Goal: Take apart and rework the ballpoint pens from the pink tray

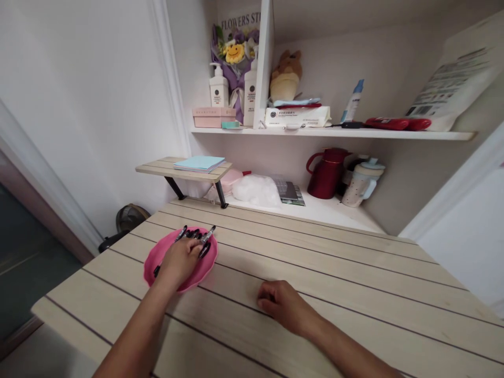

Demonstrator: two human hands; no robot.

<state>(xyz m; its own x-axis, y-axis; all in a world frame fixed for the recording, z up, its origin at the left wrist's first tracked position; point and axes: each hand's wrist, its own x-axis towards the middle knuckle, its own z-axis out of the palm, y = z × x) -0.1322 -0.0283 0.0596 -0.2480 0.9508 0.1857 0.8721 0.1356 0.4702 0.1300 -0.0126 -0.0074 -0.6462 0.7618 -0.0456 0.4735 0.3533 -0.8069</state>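
A pink plate (pixel 153 253) with a wavy rim sits at the left of the slatted wooden table. Several black marker pens (pixel 204 250) lie in it, partly covered by my left hand (pixel 181 258). That hand is closed, its fingertips pinching a grey marker pen (pixel 208 234) with black ends, which slants up toward the plate's far rim. Further right, my right hand (pixel 281 303) rests on the tabletop with its fingers curled in. Nothing shows in its grasp, and it is apart from the plate.
Behind the plate stands a small raised wooden shelf (pixel 153 168) bearing blue paper (pixel 200 163). Farther back are a white plastic bag (pixel 255 190), a red jug (pixel 327 176) and a lidded cup (pixel 359 184). A white wall shelf (pixel 338 132) holding bottles and packets spans above.
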